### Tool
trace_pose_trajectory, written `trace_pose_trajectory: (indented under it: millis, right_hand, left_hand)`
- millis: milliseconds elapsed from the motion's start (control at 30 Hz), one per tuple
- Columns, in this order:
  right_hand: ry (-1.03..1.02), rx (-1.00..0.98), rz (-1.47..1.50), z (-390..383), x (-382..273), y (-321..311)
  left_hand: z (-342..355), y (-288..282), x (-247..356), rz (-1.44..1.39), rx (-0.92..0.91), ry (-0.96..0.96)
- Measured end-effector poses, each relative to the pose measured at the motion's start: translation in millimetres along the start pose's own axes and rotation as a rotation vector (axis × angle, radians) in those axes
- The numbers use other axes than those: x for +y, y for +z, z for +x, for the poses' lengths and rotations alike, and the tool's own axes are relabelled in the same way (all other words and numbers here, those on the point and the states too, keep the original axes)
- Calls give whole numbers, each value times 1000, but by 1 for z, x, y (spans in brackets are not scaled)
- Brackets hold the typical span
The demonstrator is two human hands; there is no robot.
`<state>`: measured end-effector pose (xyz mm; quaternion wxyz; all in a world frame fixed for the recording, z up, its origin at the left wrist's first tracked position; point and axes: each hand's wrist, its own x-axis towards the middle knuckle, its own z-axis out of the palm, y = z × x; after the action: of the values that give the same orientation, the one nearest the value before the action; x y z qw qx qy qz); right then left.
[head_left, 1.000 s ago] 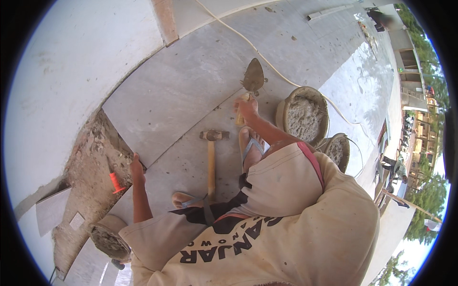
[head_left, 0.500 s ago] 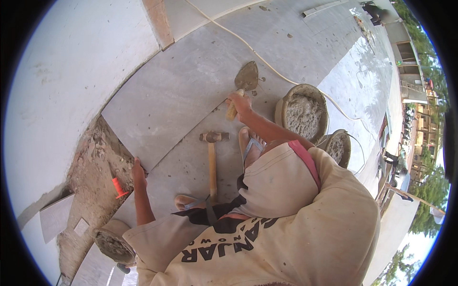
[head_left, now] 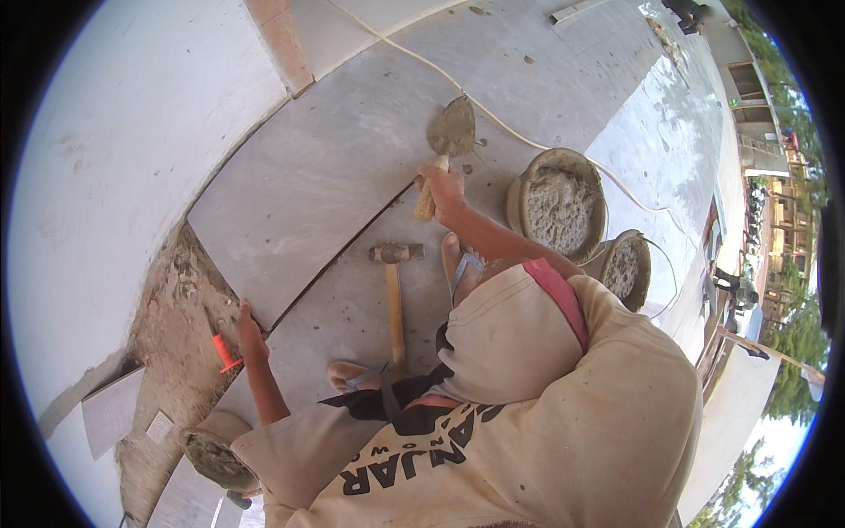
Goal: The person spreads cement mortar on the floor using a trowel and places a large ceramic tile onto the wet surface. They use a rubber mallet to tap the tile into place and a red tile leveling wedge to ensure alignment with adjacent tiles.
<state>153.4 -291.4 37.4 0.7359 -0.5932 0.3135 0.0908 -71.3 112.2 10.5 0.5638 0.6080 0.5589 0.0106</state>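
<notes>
My left hand (head_left: pixel 252 324) grips the near corner of a large grey tile (head_left: pixel 299 202); a dark gap runs along the tile's right edge. My right hand (head_left: pixel 440 189) is closed on the wooden handle of a mortar-smeared pointed trowel (head_left: pixel 451 126), close to the tile's far corner. A wooden-handled hammer (head_left: pixel 394 317) lies between my hands, near my sandalled feet. Beside my left hand, a red-orange plastic object (head_left: pixel 224 350) rests at the exposed rough bed (head_left: pixel 163 326).
Two mortar buckets (head_left: pixel 559 211), (head_left: pixel 624 273) stand at my right, another bucket (head_left: pixel 216 451) at lower left. A white wall (head_left: pixel 106 194) bounds the left. A pale cord (head_left: pixel 528 141) crosses the floor. A cut tile piece (head_left: pixel 101 414) lies by the wall. A person (head_left: pixel 682 18) is far off.
The gap along the tile's right edge has widened and darkened, the tile shifting slightly up. My left hand sits a little lower in view; my right hand and trowel have moved slightly left.
</notes>
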Motion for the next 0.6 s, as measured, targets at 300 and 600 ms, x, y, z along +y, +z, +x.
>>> trace_pose_trajectory:
  millis: [300, 600]
  right_hand:
    - [-110, -107, 99, -36, -59, 19]
    - [-244, -256, 206, -44, -128, 48]
  left_hand:
    - [-50, -35, 74, 58, -75, 138]
    - [-81, -60, 139, 117, -173, 536]
